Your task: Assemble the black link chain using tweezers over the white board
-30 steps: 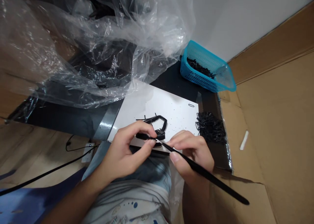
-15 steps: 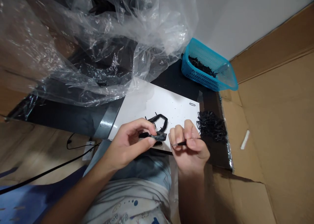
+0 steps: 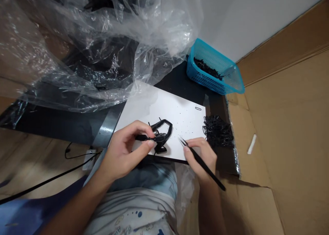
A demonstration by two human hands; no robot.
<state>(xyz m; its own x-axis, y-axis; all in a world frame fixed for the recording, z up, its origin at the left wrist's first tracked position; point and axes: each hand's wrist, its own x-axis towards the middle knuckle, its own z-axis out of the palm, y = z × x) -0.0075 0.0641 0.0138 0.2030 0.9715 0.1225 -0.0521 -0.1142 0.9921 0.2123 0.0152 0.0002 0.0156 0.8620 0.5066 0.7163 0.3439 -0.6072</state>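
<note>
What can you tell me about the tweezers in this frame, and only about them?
The tweezers are long, slim and black, tapering to two fine, metallic-looking tips. The tips stand slightly apart, with nothing visible between them. The right hand holds them between thumb and fingers, tips slanting forward and left, back end trailing toward the person's right. The tips show against the white sheet; whether they touch it, I cannot tell.
</note>
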